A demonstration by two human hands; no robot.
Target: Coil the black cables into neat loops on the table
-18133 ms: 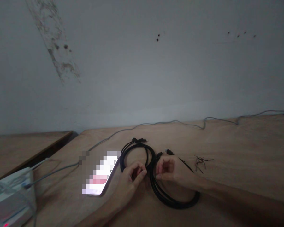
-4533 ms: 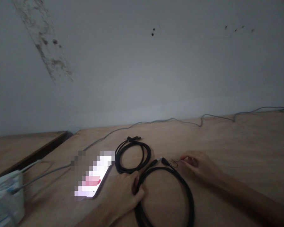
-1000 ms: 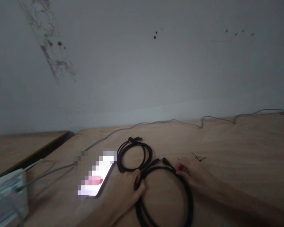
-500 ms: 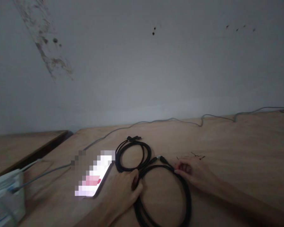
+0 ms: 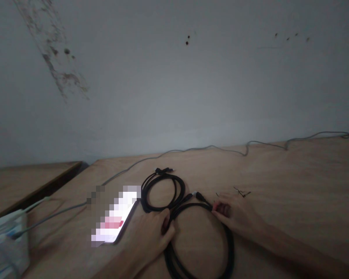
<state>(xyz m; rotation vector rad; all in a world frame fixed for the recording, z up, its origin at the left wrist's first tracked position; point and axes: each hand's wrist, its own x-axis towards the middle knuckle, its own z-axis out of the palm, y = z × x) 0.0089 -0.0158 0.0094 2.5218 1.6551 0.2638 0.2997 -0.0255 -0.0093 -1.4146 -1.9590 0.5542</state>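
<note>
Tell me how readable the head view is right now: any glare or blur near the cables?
Head view: dim overall, so the black cable coils show little detail; the strongest glare comes from the pixelated phone screen beside them; the right hand looks slightly soft.

Cable (image 5: 231, 252) between left hand (image 5: 152, 240) and right hand (image 5: 234, 214) — phone (image 5: 114, 219) just left; wire scraps (image 5: 242, 192) ahead.

Body | left hand (image 5: 152, 240) and right hand (image 5: 235, 215) shown bare | left forearm (image 5: 119, 265) and right forearm (image 5: 296, 252) seen uncovered | sleeves, gloves, jewellery not seen
</note>
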